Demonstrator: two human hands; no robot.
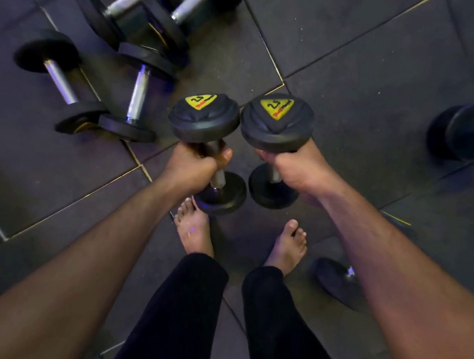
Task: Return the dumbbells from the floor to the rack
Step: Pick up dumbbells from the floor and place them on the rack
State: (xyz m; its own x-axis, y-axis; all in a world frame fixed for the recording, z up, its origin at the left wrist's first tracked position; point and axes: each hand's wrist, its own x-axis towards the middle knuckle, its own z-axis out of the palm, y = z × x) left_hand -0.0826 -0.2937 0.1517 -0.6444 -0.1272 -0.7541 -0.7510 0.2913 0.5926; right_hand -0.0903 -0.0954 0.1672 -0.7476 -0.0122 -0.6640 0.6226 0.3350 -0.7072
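I hold two small black dumbbells upright above the dark rubber floor, side by side and almost touching. My left hand (pixel 193 165) is closed around the steel handle of the left dumbbell (pixel 204 116). My right hand (pixel 293 168) grips the handle of the right dumbbell (pixel 277 122). Both top heads carry a yellow triangular label. Their lower heads hang just in front of my bare feet. No rack is in view.
Several larger dumbbells lie on the floor at the upper left (pixel 87 85). Another dumbbell (pixel 471 132) rests at the right edge, and one more (pixel 336 282) lies partly hidden under my right forearm. My bare feet (pixel 194 230) stand on the floor tiles.
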